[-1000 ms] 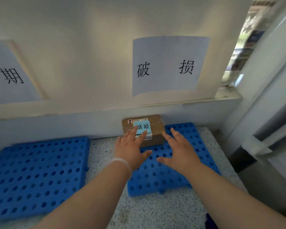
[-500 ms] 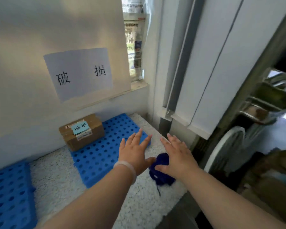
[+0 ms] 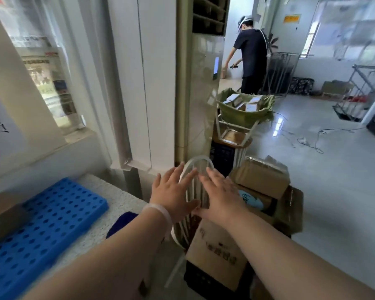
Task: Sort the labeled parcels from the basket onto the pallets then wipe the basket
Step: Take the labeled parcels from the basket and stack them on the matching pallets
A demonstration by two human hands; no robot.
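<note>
Head view: low in the middle of the frame, the left hand (image 3: 173,197) and right hand (image 3: 222,197) are side by side, fingers straight and spread, holding nothing, in front of a white wire frame (image 3: 200,158). The green-lined basket (image 3: 244,116) of labelled parcels (image 3: 252,100) stands right of centre, well beyond them. At lower left, a blue pallet (image 3: 52,219) carries one brown parcel (image 3: 7,215). A dark blue cloth (image 3: 122,223) lies near the pallet.

blue perforated pallet (image 3: 52,215), brown cardboard boxes (image 3: 260,180), green-lined basket (image 3: 245,114).

Your view is bright, daylit from the far window (image 3: 353,29). Glare streaks the floor (image 3: 276,126). Left edge smeared; verticals bow.
</note>
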